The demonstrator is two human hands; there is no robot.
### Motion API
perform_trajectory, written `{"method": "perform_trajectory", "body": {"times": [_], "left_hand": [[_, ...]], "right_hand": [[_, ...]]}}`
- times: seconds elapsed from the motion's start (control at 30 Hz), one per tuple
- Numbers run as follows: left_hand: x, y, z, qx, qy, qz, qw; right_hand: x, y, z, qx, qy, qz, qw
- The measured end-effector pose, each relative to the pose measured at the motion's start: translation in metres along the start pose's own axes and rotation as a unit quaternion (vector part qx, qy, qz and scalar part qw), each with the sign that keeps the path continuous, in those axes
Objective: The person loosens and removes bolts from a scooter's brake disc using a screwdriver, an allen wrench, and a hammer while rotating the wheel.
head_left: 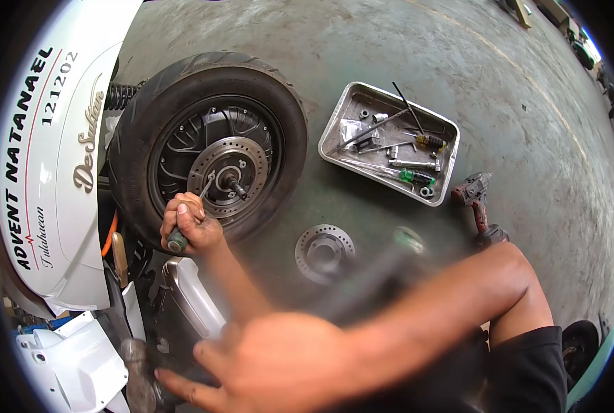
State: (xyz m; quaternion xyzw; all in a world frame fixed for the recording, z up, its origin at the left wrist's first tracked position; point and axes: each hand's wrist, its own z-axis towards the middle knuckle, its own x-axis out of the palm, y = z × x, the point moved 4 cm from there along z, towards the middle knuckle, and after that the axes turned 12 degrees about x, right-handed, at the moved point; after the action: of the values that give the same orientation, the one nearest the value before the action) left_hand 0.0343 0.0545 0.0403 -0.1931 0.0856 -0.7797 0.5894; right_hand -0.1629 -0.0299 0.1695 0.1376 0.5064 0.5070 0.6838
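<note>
My left hand (191,221) is closed around the handle of a screwdriver (177,241). Its shaft runs up to a bolt on the drilled brake disc (241,153), with the tip right at the bolt head. That disc sits at the hub of a black-tyred scooter wheel (289,117), and a threaded axle (237,187) sticks out of its centre. Low in the view, blurred by motion, my right hand (272,358) grips a hammer (140,375). The metal head is at lower left, while the smeared handle reaches up to the right behind my hand.
A metal tray (334,103) holds sockets, wrenches and screwdrivers. Beside it on the floor stands a cordless power tool (475,199). Another drilled disc (325,253) lies nearer me. White scooter bodywork (62,158) rises at left, above a loose white panel (80,365).
</note>
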Motion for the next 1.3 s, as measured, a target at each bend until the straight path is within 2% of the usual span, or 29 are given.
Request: {"method": "perform_trajectory", "body": {"times": [0.1,0.13,0.17,0.2,0.27,0.43,0.5,0.57,0.73,0.87,1.07,1.17,1.23,1.3], "left_hand": [[-0.004,0.001,0.001,-0.003,-0.013,-0.006,1.0],[-0.006,0.001,0.001,-0.001,-0.019,0.0,1.0],[-0.017,0.013,-0.004,-0.038,-0.098,0.0,0.994],[-0.011,0.016,-0.003,-0.032,-0.111,0.005,0.993],[-0.007,0.006,-0.003,-0.006,-0.076,0.01,0.997],[-0.011,0.002,-0.004,0.018,-0.081,0.016,0.996],[-0.014,0.003,-0.007,-0.002,-0.094,0.013,0.995],[-0.009,0.0,0.001,0.031,-0.034,0.022,0.999],[-0.005,0.003,-0.005,0.026,-0.079,-0.008,0.996],[-0.008,0.007,-0.004,0.034,-0.03,-0.012,0.999],[-0.003,0.004,-0.002,0.026,-0.058,-0.011,0.998],[-0.005,0.004,-0.003,0.021,-0.06,-0.01,0.998],[-0.002,0.003,-0.002,0.024,-0.049,0.004,0.999],[0.0,0.003,-0.005,0.005,-0.052,0.009,0.999]], "right_hand": [[-0.005,-0.012,-0.01,-0.018,-0.04,-0.058,0.997],[-0.006,-0.029,-0.007,0.091,0.013,-0.083,0.992],[-0.008,-0.047,-0.005,0.196,0.068,-0.122,0.971],[-0.012,-0.044,-0.008,0.187,0.093,-0.13,0.969],[-0.012,-0.039,-0.014,0.187,0.115,-0.134,0.966],[-0.005,-0.03,-0.02,0.144,0.085,-0.163,0.972],[-0.002,-0.031,-0.023,0.142,0.082,-0.16,0.973],[0.001,-0.032,-0.022,0.138,0.08,-0.15,0.976],[0.004,-0.033,-0.015,0.156,0.075,-0.108,0.979],[-0.004,-0.03,-0.008,0.164,0.054,-0.12,0.978],[-0.004,-0.03,-0.006,0.163,0.093,-0.116,0.975],[-0.005,-0.013,-0.003,0.125,0.012,-0.123,0.984],[-0.006,0.003,-0.002,0.088,-0.013,-0.08,0.993],[-0.011,0.012,-0.006,0.15,-0.004,-0.13,0.98]]}}
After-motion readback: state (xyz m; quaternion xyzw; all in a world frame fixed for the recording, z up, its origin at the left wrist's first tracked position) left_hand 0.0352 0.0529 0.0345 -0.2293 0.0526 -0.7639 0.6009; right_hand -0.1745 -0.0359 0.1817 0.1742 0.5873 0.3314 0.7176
